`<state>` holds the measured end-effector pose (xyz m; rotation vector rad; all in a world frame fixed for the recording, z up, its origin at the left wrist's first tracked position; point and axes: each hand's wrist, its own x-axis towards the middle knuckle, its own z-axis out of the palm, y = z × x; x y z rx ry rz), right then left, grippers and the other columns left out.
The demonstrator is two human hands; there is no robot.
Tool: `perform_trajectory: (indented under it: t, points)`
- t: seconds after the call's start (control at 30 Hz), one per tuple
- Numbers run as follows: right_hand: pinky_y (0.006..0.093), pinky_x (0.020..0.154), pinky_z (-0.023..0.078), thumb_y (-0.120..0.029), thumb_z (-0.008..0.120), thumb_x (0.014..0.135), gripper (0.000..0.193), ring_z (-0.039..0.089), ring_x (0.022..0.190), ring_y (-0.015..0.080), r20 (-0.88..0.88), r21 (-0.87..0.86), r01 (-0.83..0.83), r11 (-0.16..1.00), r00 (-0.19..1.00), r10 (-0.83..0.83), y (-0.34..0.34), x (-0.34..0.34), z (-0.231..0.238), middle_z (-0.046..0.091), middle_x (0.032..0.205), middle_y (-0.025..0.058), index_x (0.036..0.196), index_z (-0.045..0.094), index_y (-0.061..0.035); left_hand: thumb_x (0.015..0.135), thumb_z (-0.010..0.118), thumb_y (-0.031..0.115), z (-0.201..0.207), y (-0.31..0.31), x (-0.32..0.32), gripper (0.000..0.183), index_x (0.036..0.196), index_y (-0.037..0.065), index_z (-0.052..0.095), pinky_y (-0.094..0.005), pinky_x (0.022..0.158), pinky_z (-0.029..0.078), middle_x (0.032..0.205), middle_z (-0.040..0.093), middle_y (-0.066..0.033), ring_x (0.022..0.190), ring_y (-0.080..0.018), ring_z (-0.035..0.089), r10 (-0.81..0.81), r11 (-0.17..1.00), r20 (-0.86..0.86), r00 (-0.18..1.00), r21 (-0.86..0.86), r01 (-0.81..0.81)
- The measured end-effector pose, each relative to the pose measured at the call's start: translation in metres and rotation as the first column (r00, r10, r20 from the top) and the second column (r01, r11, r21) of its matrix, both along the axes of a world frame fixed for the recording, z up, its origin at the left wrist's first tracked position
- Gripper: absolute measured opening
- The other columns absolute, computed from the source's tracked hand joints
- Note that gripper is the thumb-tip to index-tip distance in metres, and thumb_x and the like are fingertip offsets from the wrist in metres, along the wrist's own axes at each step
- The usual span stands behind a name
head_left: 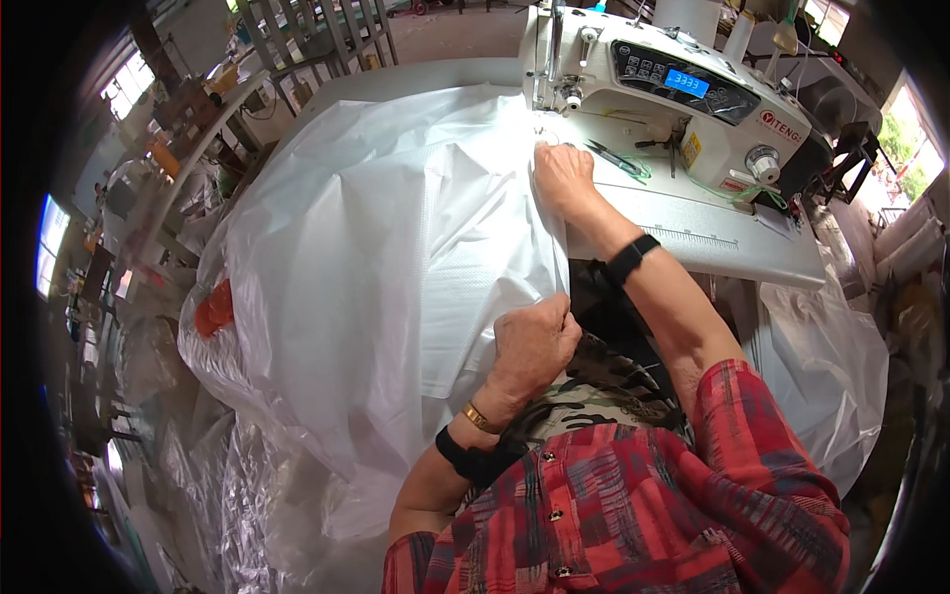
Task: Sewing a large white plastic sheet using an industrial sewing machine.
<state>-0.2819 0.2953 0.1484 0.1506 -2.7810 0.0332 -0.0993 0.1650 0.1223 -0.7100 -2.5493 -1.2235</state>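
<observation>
A large sheet of white woven plastic (366, 228) spreads over the left of the sewing table and hangs down toward my lap. Its right edge runs from the needle area of a white sewing machine (584, 59) back toward me. My right hand (564, 178) is closed on that edge, just in front of the lit needle area. Nearer to me, my left hand (534, 342) pinches the same edge at the table's front. The fingertips of both hands are partly hidden. The needle itself is too small to make out.
Thread snips (618, 160) with green thread lie on the machine bed, right of my right hand. A printed ruler (693, 238) runs along the table's front. More plastic sheeting (821, 366) hangs at the right. A metal chair (317, 40) stands beyond the table.
</observation>
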Motion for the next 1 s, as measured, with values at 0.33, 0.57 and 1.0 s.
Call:
perform_trajectory:
  t: [0.33,0.57,1.0]
  points:
    - [0.0444,0.075,0.036,-0.012,0.058,0.082,0.013,0.063,0.084,0.0293,-0.106,-0.097,-0.096,0.991,0.991,0.086,0.001,0.026,-0.01,0.064,0.082,0.0135,0.075,0.067,-0.0045,0.082,0.06,0.014,-0.002,-0.003,-0.007,0.014,0.072,0.005,0.055,-0.0477,0.057,0.048,0.063,0.059,-0.0181,0.061,-0.0396,0.062,-0.025,0.996,0.006,1.0,-0.088,0.025]
    - [0.0442,0.078,0.035,-0.008,0.061,0.076,0.01,0.062,0.087,0.0276,-0.149,-0.039,-0.045,0.998,0.988,0.039,0.002,-0.005,-0.016,0.065,0.087,0.0125,0.075,0.071,-0.0066,0.081,0.06,0.014,-0.003,-0.007,-0.032,0.015,0.072,0.002,0.057,-0.0472,0.056,0.047,0.063,0.058,-0.0185,0.059,-0.0392,0.06,0.016,0.997,-0.082,0.996,-0.068,-0.021]
    - [0.0427,0.086,0.041,-0.02,0.06,0.091,0.023,0.061,0.096,0.0291,-0.309,-0.348,-0.39,0.852,0.906,0.289,0.03,0.034,-0.022,0.066,0.095,0.0123,0.104,0.067,-0.0037,0.089,0.059,0.014,-0.001,-0.01,-0.035,0.018,0.081,-0.001,0.06,-0.0425,0.063,0.048,0.072,0.06,-0.0207,0.066,-0.0383,0.061,0.072,0.994,0.025,0.997,0.082,-0.074]
